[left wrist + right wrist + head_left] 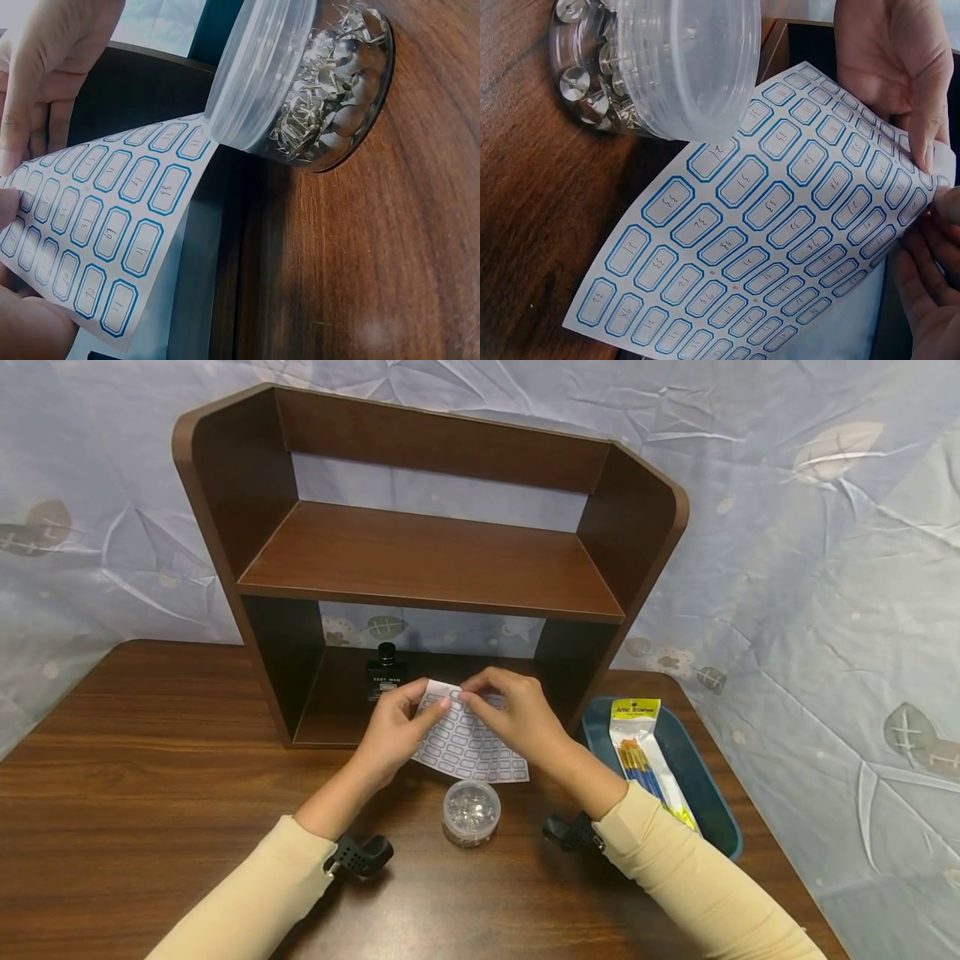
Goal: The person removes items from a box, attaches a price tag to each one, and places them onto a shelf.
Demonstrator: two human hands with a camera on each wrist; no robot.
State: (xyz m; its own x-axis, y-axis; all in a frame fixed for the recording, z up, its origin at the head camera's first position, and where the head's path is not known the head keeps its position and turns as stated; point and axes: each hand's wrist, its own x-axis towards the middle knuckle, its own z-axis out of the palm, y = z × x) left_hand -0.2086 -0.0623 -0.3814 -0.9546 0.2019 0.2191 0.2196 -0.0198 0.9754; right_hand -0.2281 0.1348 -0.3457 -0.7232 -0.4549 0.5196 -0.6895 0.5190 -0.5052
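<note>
Between both hands a white sheet of blue-bordered sticker labels (467,745) hangs, with handwritten numbers in the borders. My left hand (392,728) pinches its upper left corner, thumb in front. At the top edge, the right hand (517,714) has thumb and forefinger pinched on the sheet, close by the left thumb. In the right wrist view the sheet (727,247) bends where the fingertips meet. Below it on the table stands a round clear jar of metal thumbtacks (471,814), its frosted lid (259,71) on.
A dark brown two-tier shelf (435,560) stands behind the hands. In its lower tier is a black bottle (385,670) with a small label on its front. Right of it, a blue-green tray (712,793) holds a packet of artist brushes (637,752).
</note>
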